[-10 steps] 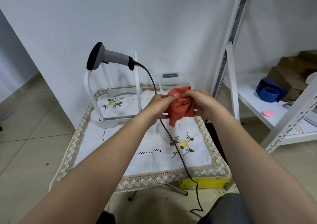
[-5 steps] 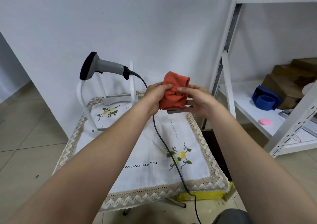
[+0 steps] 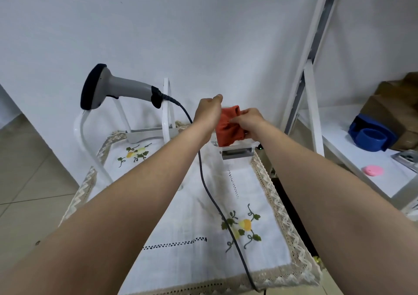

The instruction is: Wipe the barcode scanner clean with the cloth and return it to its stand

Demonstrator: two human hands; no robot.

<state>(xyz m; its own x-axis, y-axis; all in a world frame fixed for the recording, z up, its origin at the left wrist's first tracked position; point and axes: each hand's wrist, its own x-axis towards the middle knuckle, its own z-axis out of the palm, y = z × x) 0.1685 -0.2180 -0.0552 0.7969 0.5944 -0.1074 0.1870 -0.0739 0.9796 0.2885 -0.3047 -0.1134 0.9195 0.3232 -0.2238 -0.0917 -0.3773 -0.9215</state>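
The grey barcode scanner [image 3: 117, 88] with a black head lies across the top of its white stand [image 3: 167, 113] at the back left of the table. Its black cable [image 3: 203, 181] runs down over the embroidered tablecloth [image 3: 181, 238]. A bunched orange-red cloth [image 3: 227, 129] is held at the back of the table, just above a small clear holder [image 3: 237, 152]. My right hand [image 3: 247, 119] pinches the cloth from the right. My left hand [image 3: 208, 111] presses against its left edge with one finger raised; its other fingers are hidden. Both hands are well right of the scanner.
A white metal shelf unit [image 3: 311, 104] stands at the right, carrying a blue round object [image 3: 371, 134], a pink disc [image 3: 372, 170] and brown cardboard boxes [image 3: 393, 104]. The white wall is directly behind the table. Tiled floor [image 3: 27, 159] lies to the left.
Both hands carried the cloth farther back and lower, down to the clear holder. My left hand has turned so its back faces me. The scanner has stayed on its stand.
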